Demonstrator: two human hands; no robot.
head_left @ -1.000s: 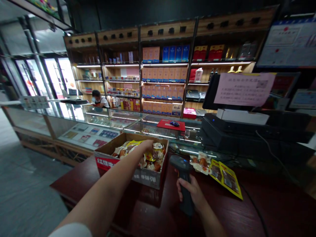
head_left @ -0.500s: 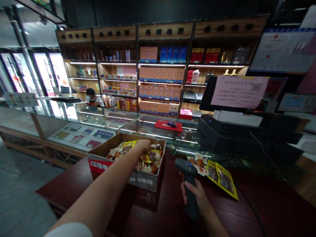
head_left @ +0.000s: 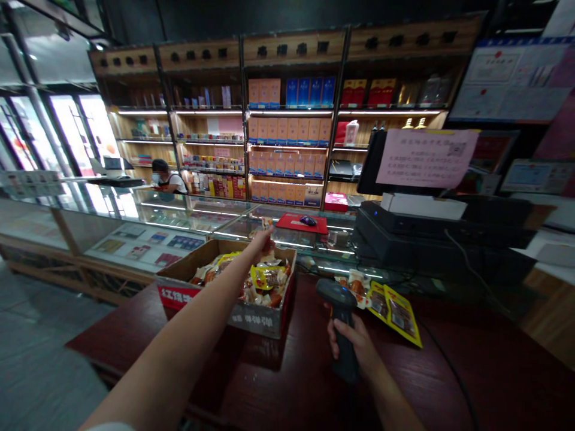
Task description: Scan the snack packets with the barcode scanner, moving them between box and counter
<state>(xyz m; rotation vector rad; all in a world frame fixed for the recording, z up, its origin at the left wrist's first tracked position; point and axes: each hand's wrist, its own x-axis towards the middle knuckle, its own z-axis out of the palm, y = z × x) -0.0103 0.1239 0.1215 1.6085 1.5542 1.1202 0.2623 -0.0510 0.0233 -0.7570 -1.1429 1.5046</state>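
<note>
An open cardboard box (head_left: 258,319) of snack packets (head_left: 265,278) stands on the dark red counter (head_left: 449,383). My left hand (head_left: 260,241) is raised just above the box, pinched on a small snack packet (head_left: 268,225). To the right of the box, my right hand (head_left: 353,344) grips the handle of a black barcode scanner (head_left: 338,311), whose head points away from me. Two yellow packets (head_left: 395,306) and a clear one (head_left: 356,282) lie on the counter beyond the scanner.
A black till with a screen and a pink notice (head_left: 426,157) stands at the right. Glass display counters (head_left: 179,215) run to the left, with a red mouse pad (head_left: 302,222) on one. Stocked shelves (head_left: 287,143) fill the back wall. A person (head_left: 164,176) sits at the far left.
My left hand has come up out of the box with a small packet pinched in its fingers. The right hand and scanner have hardly moved.
</note>
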